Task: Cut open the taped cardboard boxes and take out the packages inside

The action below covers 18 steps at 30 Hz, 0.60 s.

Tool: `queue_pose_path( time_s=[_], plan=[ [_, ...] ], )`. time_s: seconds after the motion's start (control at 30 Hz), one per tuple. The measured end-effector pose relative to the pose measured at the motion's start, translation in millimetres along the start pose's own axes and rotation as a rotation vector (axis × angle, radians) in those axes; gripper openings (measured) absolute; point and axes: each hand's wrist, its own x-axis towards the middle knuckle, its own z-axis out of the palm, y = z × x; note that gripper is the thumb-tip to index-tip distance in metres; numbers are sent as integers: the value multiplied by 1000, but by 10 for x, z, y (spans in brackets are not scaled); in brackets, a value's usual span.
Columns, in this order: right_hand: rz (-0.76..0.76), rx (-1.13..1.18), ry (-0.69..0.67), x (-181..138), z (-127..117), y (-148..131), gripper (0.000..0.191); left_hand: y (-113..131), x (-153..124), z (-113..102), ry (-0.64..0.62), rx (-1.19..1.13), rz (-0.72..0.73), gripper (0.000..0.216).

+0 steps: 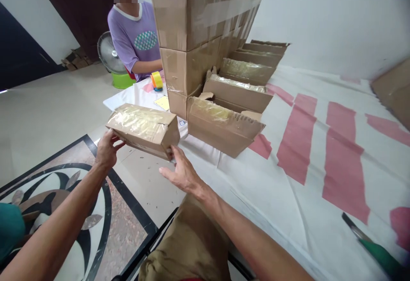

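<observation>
Fingers of left hand and right hand grip one taped carton; five cartons rowed beside.

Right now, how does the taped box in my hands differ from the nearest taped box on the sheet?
The held box is off the floor, gripped at its ends by the left hand and right hand; the nearest sheet box rests on the white-and-pink sheet, untouched. The held box stands alone; the sheet box heads a row. Both are brown cardboard with glossy tape on top.
</observation>
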Motion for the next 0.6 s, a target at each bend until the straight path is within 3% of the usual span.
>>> queue_pose_path(
  time_s=[0.17,0.3,0.43,0.53,0.6],
  plan=[
    [73,-83,99,-731,-303,-57,76,-2,-643,157,-104,39,-13,41],
    [99,-189,295,-1535,-711,-4,55,-71,-1302,393,-344,68,9,45],
    [285,-286,506,-2348,-1113,215,37,-102,-1913,806,-624,19,31,48],
    [499,-309,687,-2768,-1368,407,43,-117,-2238,1182,-827,-36,87,54],
    [564,-279,801,-2908,-1491,483,48,-137,-2366,1381,-937,-48,115,62]
  ],
)
